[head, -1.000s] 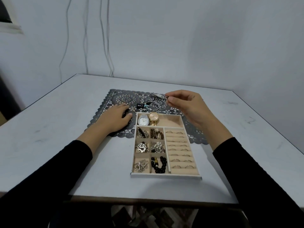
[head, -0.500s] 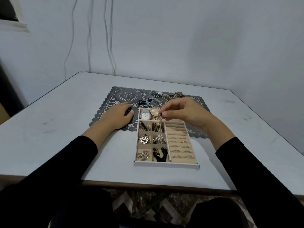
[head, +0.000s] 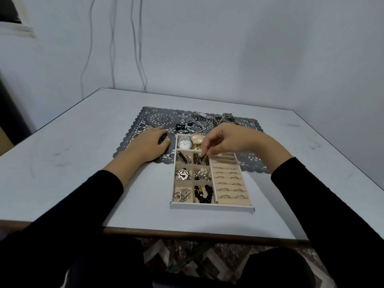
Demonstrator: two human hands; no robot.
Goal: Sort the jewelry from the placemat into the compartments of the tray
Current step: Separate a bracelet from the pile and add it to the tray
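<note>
A beige jewelry tray [head: 212, 206] stands in front of a dark lace placemat [head: 158, 119]. My right hand [head: 228, 140] hovers over the tray with its fingertips pinched together on a small piece, which is barely visible. They dip into the small compartment holding brown jewelry [head: 200, 160]. My left hand [head: 147, 146] rests flat on the placemat, with a dark item [head: 162, 140] under its fingers. A silver watch [head: 200, 115], a chain [head: 226, 118] and a blue-beaded bracelet [head: 188, 127] lie on the mat.
The tray's top compartment holds a silver watch [head: 185, 144] and a gold watch [head: 196, 138]. Other cells hold pendants, pearls [head: 202, 173] and black beads [head: 204, 193]. Rings sit in the slotted rows [head: 230, 183]. The table's front edge [head: 187, 233] is close to me.
My right hand came back from the far side of the placemat, passed over the watches and lowered its pinched fingertips into the brown-jewelry compartment. My left hand stayed on the mat.
</note>
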